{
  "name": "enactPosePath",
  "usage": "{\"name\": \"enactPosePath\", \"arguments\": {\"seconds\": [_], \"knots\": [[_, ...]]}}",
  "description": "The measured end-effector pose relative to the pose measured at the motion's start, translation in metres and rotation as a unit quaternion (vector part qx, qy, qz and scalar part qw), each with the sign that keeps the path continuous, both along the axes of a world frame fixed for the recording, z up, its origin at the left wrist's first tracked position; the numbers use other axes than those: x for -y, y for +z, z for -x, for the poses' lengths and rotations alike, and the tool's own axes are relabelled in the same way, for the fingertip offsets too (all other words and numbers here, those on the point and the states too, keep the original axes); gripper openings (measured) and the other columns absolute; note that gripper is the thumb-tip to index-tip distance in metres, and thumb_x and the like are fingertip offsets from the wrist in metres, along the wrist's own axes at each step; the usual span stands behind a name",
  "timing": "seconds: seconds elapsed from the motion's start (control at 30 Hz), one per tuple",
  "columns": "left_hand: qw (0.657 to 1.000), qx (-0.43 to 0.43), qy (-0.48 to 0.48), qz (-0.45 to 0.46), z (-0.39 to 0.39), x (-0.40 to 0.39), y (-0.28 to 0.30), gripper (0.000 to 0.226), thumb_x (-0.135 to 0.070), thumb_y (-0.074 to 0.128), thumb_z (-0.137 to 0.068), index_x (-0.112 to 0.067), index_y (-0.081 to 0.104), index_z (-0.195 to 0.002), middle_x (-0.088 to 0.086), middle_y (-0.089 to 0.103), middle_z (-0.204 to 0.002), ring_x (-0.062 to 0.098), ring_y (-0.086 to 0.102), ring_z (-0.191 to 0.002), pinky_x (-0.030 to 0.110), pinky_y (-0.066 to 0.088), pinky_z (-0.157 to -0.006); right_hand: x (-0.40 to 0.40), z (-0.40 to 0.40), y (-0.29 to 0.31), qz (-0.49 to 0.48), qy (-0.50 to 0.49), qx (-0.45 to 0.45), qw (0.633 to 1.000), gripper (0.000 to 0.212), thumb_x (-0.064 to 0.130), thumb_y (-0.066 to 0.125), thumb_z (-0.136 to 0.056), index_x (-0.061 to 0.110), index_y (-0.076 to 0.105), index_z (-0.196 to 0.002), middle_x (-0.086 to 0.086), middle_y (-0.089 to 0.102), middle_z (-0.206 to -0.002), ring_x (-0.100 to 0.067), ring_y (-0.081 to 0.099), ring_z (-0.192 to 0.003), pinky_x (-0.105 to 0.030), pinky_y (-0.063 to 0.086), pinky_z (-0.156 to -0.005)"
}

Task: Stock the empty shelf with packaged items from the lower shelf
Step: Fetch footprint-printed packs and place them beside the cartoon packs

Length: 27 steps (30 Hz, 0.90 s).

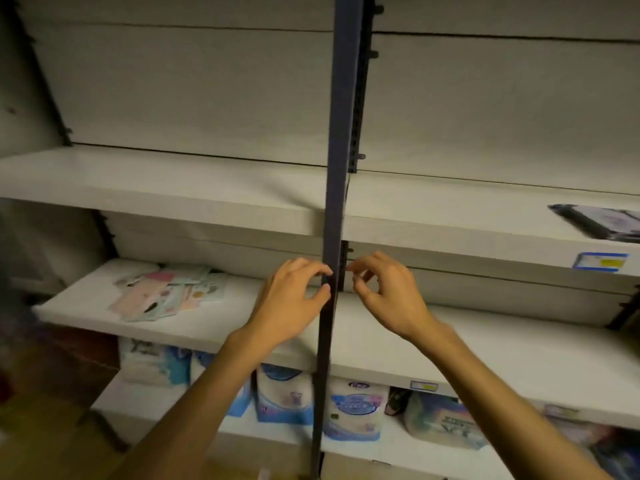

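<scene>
Left of both hands, flat packets (169,292) lie apart from loosely curled, empty fingers (311,271).

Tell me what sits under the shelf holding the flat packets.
Under that shelf, the lower shelf holds upright white-and-blue packaged items, plus a pack lying on its side. The forearms and the dark upright post cover several; labels are blurred.

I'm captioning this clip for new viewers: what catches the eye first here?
Two bare hands, left hand and right hand, meet at the dark upright post mid-frame, holding nothing. Flat packets lie scattered on the middle shelf at left; bright packages line the lowest shelf.
</scene>
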State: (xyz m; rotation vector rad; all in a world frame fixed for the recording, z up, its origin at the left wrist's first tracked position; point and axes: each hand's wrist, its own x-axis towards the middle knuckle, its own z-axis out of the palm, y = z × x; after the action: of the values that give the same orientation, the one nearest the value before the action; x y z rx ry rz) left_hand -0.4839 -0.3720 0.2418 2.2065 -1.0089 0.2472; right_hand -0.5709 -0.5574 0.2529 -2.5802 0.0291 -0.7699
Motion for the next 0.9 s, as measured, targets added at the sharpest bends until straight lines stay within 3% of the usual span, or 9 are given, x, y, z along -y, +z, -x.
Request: {"name": "enactPosePath", "arguments": {"seconds": [0.33, 0.5, 0.7, 0.9], "knots": [[0.991, -0.061, 0.075, -0.089, -0.094, -0.166, -0.064, 0.026, -0.040, 0.055, -0.094, -0.035, 0.064, -0.118, -0.006, 0.061, -0.119, 0.017, 0.057, -0.109, 0.038, 0.047, -0.091, -0.144, -0.109, -0.072, -0.022, -0.003, -0.115, 0.993, 0.024, 0.029, 0.056, -0.086, 0.029, 0.068, -0.107, 0.010, 0.066, -0.101, -0.007, 0.064, -0.081, -0.039, 0.056, -0.075], [0.983, -0.101, 0.111, -0.108, -0.156, -0.230, -0.097, 0.027, -0.040, 0.056, -0.092, -0.034, 0.066, -0.116, -0.003, 0.063, -0.122, 0.021, 0.060, -0.109, 0.043, 0.049, -0.092, -0.193, -0.173, -0.105, -0.026, -0.001, -0.166, 0.986, 0.026, 0.028, 0.056, -0.086, 0.028, 0.068, -0.109, 0.007, 0.069, -0.103, -0.010, 0.064, -0.081, -0.033, 0.054, -0.076], [0.969, -0.139, 0.152, -0.134, -0.237, -0.290, -0.132, 0.026, -0.040, 0.059, -0.090, -0.033, 0.067, -0.114, -0.002, 0.066, -0.117, 0.021, 0.062, -0.105, 0.035, 0.050, -0.085, -0.236, -0.260, -0.138, -0.038, -0.014, -0.197, 0.980, 0.025, 0.026, 0.058, -0.087, 0.027, 0.069, -0.109, 0.005, 0.067, -0.103, -0.014, 0.063, -0.085, -0.034, 0.054, -0.078], [0.950, -0.175, 0.194, -0.172, -0.318, -0.339, -0.157, 0.025, -0.041, 0.060, -0.090, -0.031, 0.068, -0.112, -0.001, 0.067, -0.118, 0.020, 0.062, -0.104, 0.036, 0.051, -0.090, -0.277, -0.339, -0.167, -0.060, -0.021, -0.227, 0.972, 0.025, 0.027, 0.059, -0.087, 0.027, 0.068, -0.110, 0.007, 0.070, -0.103, -0.012, 0.063, -0.085, -0.033, 0.055, -0.080]]}}
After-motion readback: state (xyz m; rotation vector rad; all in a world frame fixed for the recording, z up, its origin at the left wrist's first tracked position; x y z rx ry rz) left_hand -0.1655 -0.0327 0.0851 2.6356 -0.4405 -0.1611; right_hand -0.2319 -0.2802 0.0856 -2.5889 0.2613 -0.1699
